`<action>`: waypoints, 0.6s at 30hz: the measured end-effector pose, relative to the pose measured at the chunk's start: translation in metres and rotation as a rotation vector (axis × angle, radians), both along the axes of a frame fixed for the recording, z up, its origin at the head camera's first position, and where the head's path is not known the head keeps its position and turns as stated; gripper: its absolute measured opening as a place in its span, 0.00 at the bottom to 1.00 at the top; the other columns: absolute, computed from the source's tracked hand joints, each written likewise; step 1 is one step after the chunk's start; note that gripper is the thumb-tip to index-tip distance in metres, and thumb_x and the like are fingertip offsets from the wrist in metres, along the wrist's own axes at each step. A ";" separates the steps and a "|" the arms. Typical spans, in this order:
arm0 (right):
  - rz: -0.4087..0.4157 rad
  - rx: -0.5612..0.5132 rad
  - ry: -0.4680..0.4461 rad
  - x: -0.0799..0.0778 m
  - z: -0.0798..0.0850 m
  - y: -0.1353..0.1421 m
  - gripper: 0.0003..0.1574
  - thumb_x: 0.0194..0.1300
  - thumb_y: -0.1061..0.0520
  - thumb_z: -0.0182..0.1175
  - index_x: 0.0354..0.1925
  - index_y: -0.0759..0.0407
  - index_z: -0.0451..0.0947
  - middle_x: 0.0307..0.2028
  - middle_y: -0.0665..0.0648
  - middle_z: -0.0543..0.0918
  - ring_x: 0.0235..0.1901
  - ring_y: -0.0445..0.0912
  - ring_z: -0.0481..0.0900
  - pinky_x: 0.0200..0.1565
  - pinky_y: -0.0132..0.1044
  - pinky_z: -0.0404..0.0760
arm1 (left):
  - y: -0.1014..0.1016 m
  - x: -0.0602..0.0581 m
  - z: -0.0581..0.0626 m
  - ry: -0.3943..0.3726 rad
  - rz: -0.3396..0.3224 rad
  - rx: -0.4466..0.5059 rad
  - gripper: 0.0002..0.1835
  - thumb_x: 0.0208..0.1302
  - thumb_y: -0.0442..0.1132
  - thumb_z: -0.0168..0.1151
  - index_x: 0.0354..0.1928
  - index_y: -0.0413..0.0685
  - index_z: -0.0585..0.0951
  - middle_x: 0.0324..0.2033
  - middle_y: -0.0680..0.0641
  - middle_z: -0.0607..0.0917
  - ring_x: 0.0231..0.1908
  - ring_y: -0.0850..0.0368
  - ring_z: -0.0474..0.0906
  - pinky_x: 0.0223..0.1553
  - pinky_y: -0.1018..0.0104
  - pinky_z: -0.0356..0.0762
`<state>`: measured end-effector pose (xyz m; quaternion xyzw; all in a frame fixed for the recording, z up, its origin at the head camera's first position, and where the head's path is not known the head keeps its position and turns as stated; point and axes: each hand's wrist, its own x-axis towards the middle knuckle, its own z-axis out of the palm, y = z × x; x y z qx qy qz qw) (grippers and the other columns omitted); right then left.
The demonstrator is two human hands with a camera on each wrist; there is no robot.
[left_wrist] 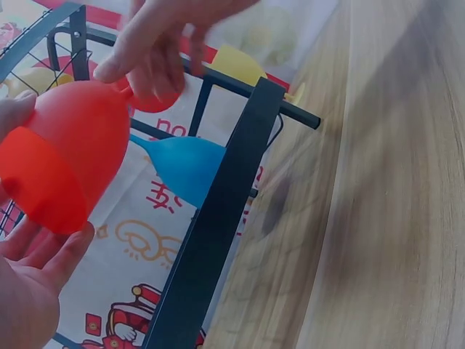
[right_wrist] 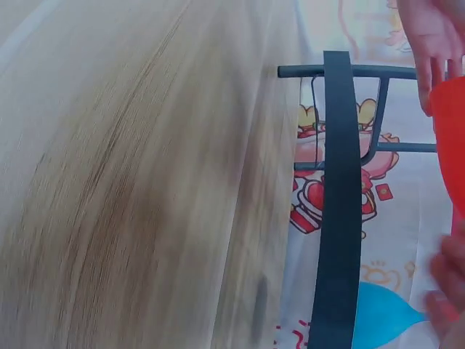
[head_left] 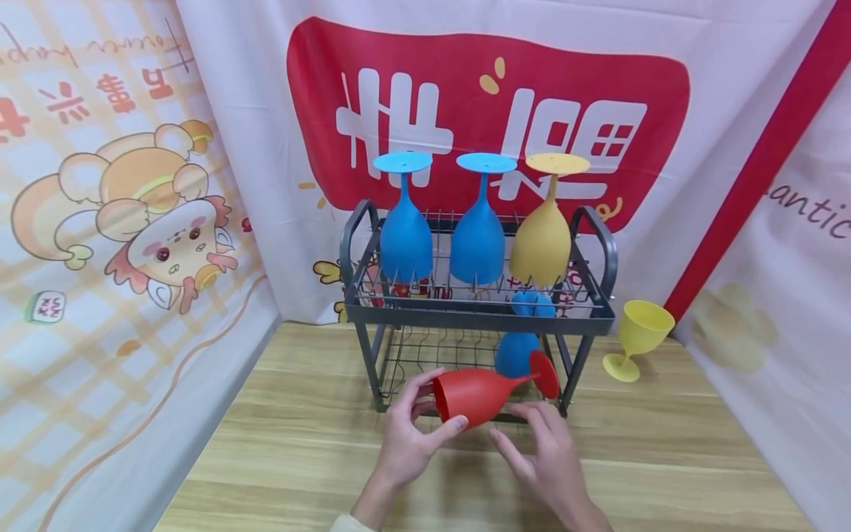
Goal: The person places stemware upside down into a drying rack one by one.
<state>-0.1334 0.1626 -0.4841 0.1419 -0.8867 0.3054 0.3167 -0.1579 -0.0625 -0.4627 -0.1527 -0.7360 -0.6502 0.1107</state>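
Observation:
My left hand [head_left: 407,442] grips a red plastic goblet [head_left: 473,395] by its bowl, thumb on the near side and fingers at the rim. The goblet lies sideways in the air before the rack, mouth to the left, red foot to the right. Just under its stem is my right hand [head_left: 547,459], thumb and fingers spread apart. In the left wrist view, the right hand's fingers [left_wrist: 156,73] overlap the stem and foot. On the lower shelf behind, a blue goblet [head_left: 517,356] stands upside down, partly hidden by the upper tier.
The dark two-tier wire rack [head_left: 465,318] holds two upside-down blue goblets [head_left: 406,240] and a tan-yellow goblet [head_left: 541,244] on top. To its right on the wooden table [head_left: 286,458] a yellow goblet [head_left: 643,329] stands upright. Printed cloths [head_left: 233,89] hang behind and at the sides.

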 end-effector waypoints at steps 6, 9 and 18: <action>0.080 -0.399 -0.501 -0.003 0.006 -0.007 0.23 0.75 0.47 0.66 0.63 0.50 0.83 0.50 0.48 0.89 0.46 0.40 0.85 0.48 0.34 0.87 | 0.005 0.003 -0.002 -0.030 -0.005 -0.005 0.37 0.58 0.44 0.82 0.69 0.68 0.76 0.64 0.56 0.80 0.60 0.50 0.81 0.56 0.65 0.87; 0.103 -0.514 -0.573 -0.004 0.012 -0.007 0.23 0.75 0.48 0.66 0.63 0.53 0.82 0.50 0.54 0.89 0.46 0.43 0.86 0.47 0.31 0.86 | 0.006 0.004 -0.005 -0.050 -0.018 0.005 0.38 0.56 0.44 0.83 0.68 0.69 0.76 0.65 0.57 0.80 0.60 0.52 0.81 0.57 0.67 0.87; 0.175 -0.606 -0.580 -0.003 0.015 -0.006 0.36 0.68 0.52 0.73 0.69 0.53 0.72 0.58 0.58 0.86 0.51 0.43 0.86 0.50 0.32 0.86 | 0.006 0.002 -0.026 -0.095 -0.080 -0.065 0.43 0.51 0.47 0.87 0.71 0.59 0.77 0.63 0.56 0.82 0.56 0.57 0.83 0.58 0.66 0.86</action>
